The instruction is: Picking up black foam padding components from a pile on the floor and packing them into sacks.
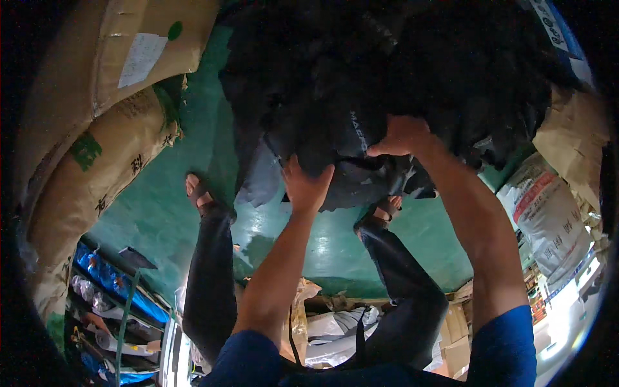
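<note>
Cloth pile (387, 77) lay heaped on the green floor (322, 242), spreading from 12 to 2 o'clock, its ragged near edge in front of the feet. Left hand (306, 186) sat near the clock's centre, at that edge, thumb set apart from the fingers, dark material between them. Right hand (403, 137) lay at 2 o'clock on the heap, thumb toward 9, beside a dark piece with pale print (342, 129). Could not tell whether either hand's fingers were closed on cloth; the folds hid the tips.

Step in hand, as judged: two-handed handling of the near pieces. The next move seemed to call for a sure hold on one layer with both hands, freeing it from its overlapping neighbours.

Surroundings: brown sack (122, 148) between 9 and 10 o'clock, cardboard box (151, 55) between 10 and 11, white sack (548, 222) at 3.
</note>
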`<state>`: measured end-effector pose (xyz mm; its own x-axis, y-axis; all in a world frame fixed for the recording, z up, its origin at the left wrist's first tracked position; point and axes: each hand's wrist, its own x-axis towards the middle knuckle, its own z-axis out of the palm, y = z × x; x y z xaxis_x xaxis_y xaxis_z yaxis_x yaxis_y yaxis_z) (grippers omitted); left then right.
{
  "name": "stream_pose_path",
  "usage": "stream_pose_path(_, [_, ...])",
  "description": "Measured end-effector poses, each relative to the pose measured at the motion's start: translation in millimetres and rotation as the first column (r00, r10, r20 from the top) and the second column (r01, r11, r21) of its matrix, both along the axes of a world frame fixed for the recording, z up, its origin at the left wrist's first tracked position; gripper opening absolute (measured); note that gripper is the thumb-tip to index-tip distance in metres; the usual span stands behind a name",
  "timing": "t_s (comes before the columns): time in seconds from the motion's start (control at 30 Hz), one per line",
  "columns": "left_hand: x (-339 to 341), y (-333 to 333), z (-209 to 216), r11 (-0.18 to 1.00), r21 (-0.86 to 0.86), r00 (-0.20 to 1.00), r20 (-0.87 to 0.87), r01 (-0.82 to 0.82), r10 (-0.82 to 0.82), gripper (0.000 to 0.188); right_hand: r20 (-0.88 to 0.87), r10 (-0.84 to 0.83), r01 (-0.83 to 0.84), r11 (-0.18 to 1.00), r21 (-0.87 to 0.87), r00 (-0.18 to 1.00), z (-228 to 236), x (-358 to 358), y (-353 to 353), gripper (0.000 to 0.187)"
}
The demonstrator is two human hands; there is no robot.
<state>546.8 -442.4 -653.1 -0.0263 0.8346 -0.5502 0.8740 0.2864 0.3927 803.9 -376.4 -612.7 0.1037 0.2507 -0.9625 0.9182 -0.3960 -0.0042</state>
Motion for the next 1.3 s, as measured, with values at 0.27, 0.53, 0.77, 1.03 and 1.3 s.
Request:
stream_pose_path(0.27, [-54,69,-40,0.983,-0.126,0.985,0.128,0.131,-0.115,0.104,-0.158,-0.268,0.289,0.949,0.128,0.95,-23,19,-23,0.089])
stream_pose_path(0.53, [-57,64,-51,0.942,-0.119,0.943,0.156,0.313,-0.294,0.095,-0.365,-0.568,0.611,0.792,0.001,0.738,-34,29,-31,0.091])
stream_pose_path(0.77, [-28,37,-34,0.591,-0.696,0.585,0.297,-0.409,0.755,0.087,-0.438,-0.569,0.638,0.77,0.015,0.696,-43,30,-41,0.096])
stream_pose_path(1.03, [5,22,-19,0.234,-0.949,0.229,0.185,-0.209,0.956,0.074,-0.26,-0.881,0.872,0.45,-0.194,0.396,-15,17,-25,0.087])
stream_pose_path(1.3, [24,19,-5,0.33,-0.943,0.265,0.306,-0.05,0.914,0.065,-0.304,-0.95,0.855,0.211,-0.474,0.066,-41,35,-60,0.074])
